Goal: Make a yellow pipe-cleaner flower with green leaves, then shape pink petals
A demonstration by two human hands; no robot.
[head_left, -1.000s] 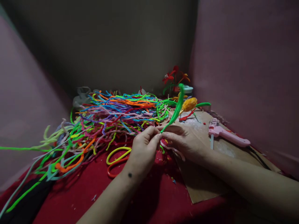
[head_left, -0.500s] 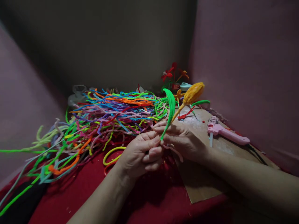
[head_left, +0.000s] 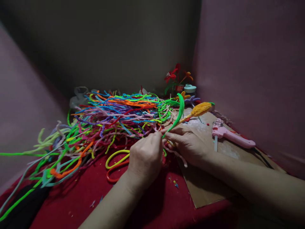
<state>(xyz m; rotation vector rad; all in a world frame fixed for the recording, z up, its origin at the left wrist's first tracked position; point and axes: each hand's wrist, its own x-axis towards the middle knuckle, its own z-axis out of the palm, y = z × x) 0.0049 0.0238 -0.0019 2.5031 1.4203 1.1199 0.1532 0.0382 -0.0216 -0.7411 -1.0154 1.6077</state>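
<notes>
My right hand (head_left: 189,144) is closed on the stem of a pipe-cleaner flower, whose fuzzy yellow-orange bud (head_left: 201,109) points up and right. A curved green pipe-cleaner leaf (head_left: 180,111) rises beside the stem, its lower end between both hands. My left hand (head_left: 145,156) is closed in a fist, back of the hand up, its fingertips meeting the right hand's at the leaf's base. The left fingers are mostly hidden, so what they pinch there is unclear. Below the right fingers hangs a pale pink pipe cleaner (head_left: 179,157).
A large heap of coloured pipe cleaners (head_left: 119,111) covers the back left. Yellow and red loops (head_left: 116,160), like scissor handles, lie beside my left wrist. A pink glue gun (head_left: 228,133) rests on cardboard (head_left: 202,190) at right. Red pipe-cleaner flowers (head_left: 171,75) stand behind.
The bud has tipped down and to the right, and the leaf has shifted right. My left hand has rolled over from fingers showing to its back facing up.
</notes>
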